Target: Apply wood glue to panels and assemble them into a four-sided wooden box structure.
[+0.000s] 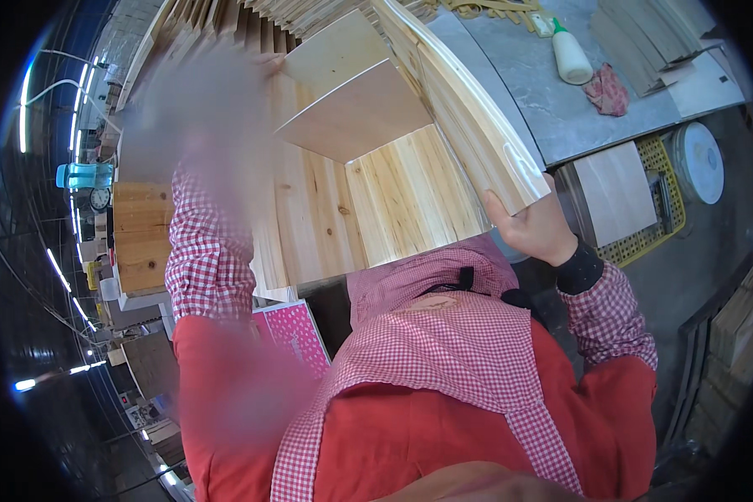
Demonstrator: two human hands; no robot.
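Observation:
An open wooden box of pale, knotty boards is tilted in front of my body. A thin divider panel stands across its inside. My right hand grips the near end of the box's right side wall, thumb on the inner face and fingers out of sight behind it. My left arm, in a red checked sleeve cover, reaches up along the box's left side. A grey blur covers most of my left hand near the far left corner, so its fingers cannot be read.
On the grey worktable at the right are a white glue bottle with a green tip, a crumpled pink cloth and stacked thin boards. A yellow basket and white bucket stand below. Several wooden panels lean beyond the box.

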